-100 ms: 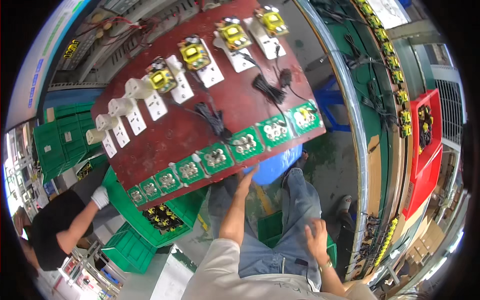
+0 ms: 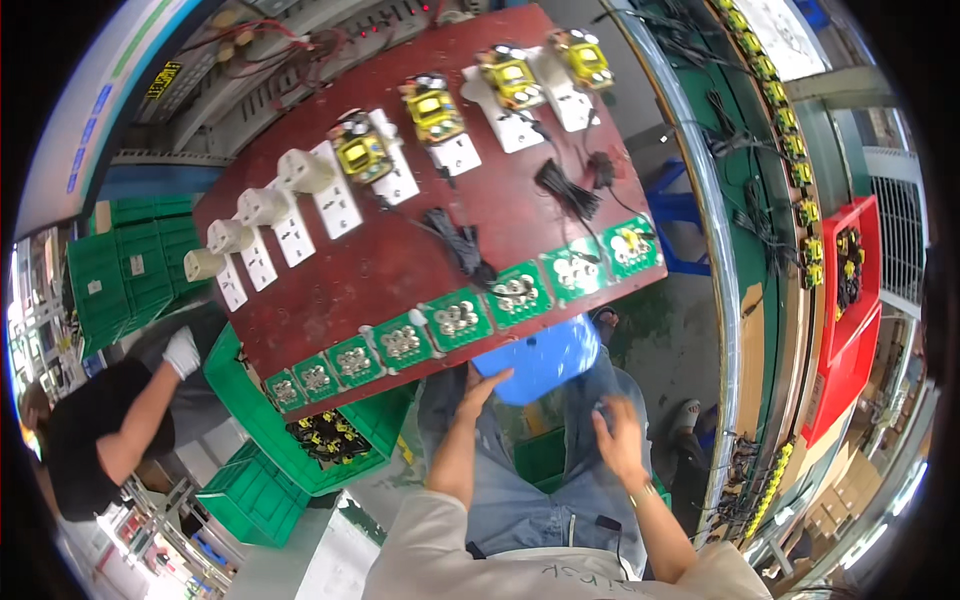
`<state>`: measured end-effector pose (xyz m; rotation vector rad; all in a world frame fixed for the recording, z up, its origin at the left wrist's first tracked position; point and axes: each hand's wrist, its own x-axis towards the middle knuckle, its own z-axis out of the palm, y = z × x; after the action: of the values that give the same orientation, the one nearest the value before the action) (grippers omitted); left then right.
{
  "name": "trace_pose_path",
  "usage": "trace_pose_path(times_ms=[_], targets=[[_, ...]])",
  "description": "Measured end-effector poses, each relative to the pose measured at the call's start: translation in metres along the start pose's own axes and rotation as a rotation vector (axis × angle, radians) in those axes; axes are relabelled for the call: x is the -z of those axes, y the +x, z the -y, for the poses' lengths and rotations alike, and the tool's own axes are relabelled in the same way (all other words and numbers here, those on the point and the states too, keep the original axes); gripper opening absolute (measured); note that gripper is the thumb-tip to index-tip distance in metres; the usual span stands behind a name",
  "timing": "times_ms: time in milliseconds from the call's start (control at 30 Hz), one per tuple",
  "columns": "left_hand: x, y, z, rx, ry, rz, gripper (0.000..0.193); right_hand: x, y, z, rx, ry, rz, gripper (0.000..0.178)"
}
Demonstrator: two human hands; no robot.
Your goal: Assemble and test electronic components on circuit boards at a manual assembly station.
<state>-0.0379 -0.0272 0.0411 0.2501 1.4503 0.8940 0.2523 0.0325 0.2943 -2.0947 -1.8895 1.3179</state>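
Note:
A smooth blue plastic piece point(image 2: 545, 362) with rounded corners shows below the front edge of the dark red board point(image 2: 350, 270). Its far part is hidden under the board, and I cannot make out its kind. My left hand point(image 2: 482, 390) grips its left edge, one finger lying along it. Over my right thigh, my right hand point(image 2: 622, 436) is open and slightly blurred, fingers apart, holding nothing. Along the board's front edge runs a row of green circuit boards point(image 2: 458, 317) with round metal contacts. White socket strips point(image 2: 338, 200) behind them carry yellow-topped power boards point(image 2: 433, 110) and pale plugs.
Black cable bundles point(image 2: 455, 240) lie on the board. Under its left front sits a green crate point(image 2: 290, 450) of small yellow and black parts. Another person's gloved hand point(image 2: 182, 353) is at left. At right are a long green bench point(image 2: 745, 330) and red bins point(image 2: 845, 345).
The blue piece has come nearer to me, together with my left hand. My right hand has risen toward it. The board appears shifted right in view, and the other person's gloved hand has moved up-left.

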Motion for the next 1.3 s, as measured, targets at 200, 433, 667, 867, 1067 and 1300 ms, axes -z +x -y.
trace_pose_path(times_ms=[200, 433, 667, 867, 1067, 1300], targets=[[0.04, -0.033, -0.055, -0.153, 0.87, 0.023, 0.107, -0.104, 0.128, 0.048, 0.302, -0.512, 0.018, 0.069], [0.039, 0.033, -0.075, -0.013, 1.244, 0.249, 0.113, -0.147, 0.18, 0.052, 0.237, -0.763, 0.301, 0.067], [0.026, 0.07, -0.08, -0.255, 1.745, 0.525, 0.072, -0.146, 0.212, 0.001, 0.68, -0.891, 0.064, 0.033], [0.029, 0.07, -0.106, -0.053, 1.753, 0.597, 0.043, -0.147, 0.26, 0.044, 0.687, -0.776, 0.083, 0.03], [0.033, 0.075, -0.11, -0.102, 1.622, 0.572, 0.036, -0.154, 0.254, 0.048, 0.634, -0.674, 0.217, 0.031], [0.036, 0.051, -0.12, -0.16, 1.695, 0.428, 0.035, -0.082, 0.15, 0.06, 0.739, -0.062, 0.166, 0.031]])
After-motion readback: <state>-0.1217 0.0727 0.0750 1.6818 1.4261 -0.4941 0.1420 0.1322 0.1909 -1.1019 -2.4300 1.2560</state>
